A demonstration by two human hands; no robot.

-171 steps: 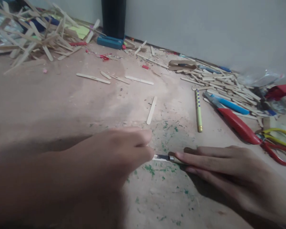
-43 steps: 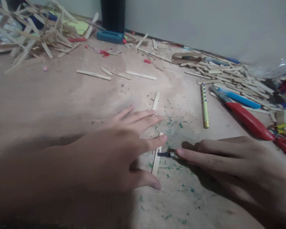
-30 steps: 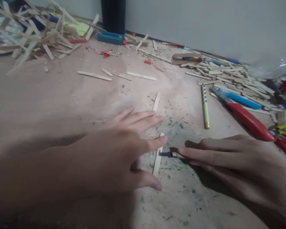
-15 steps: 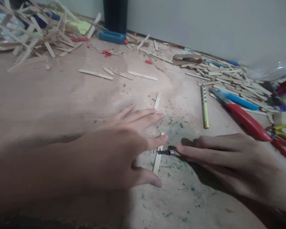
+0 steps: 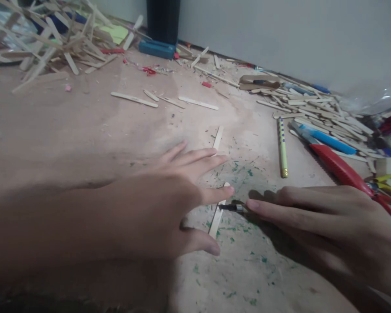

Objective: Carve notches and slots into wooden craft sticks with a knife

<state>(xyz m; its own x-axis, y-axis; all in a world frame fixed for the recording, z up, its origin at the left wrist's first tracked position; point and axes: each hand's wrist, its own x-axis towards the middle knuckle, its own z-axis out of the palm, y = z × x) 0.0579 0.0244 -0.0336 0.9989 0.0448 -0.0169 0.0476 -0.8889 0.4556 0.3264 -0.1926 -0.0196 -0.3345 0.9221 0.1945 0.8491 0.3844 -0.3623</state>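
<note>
A wooden craft stick [image 5: 217, 221] lies on the table under the spread fingers of my left hand [image 5: 179, 191]. My left forefinger presses near its upper end, and the thumb rests by its lower end. Under the middle fingertips another craft stick [image 5: 218, 137] partly shows. My right hand [image 5: 326, 217] grips a small craft knife [image 5: 233, 208]; only its dark blade and metal collar are visible, since the fingers cover the handle. The blade tip touches the nearer stick at about its middle.
A yellow dotted pencil [image 5: 283, 150], a blue cutter [image 5: 332, 141] and red-handled pliers [image 5: 342, 169] lie at the right. Behind them is a heap of sticks [image 5: 313, 106]. Another pile [image 5: 52, 39] sits far left, near a dark upright with a blue base [image 5: 157, 48].
The whole view has shifted slightly. The knife blade has moved a little along the stick's width, its tip still at the stick. My left hand keeps its spread pose.
</note>
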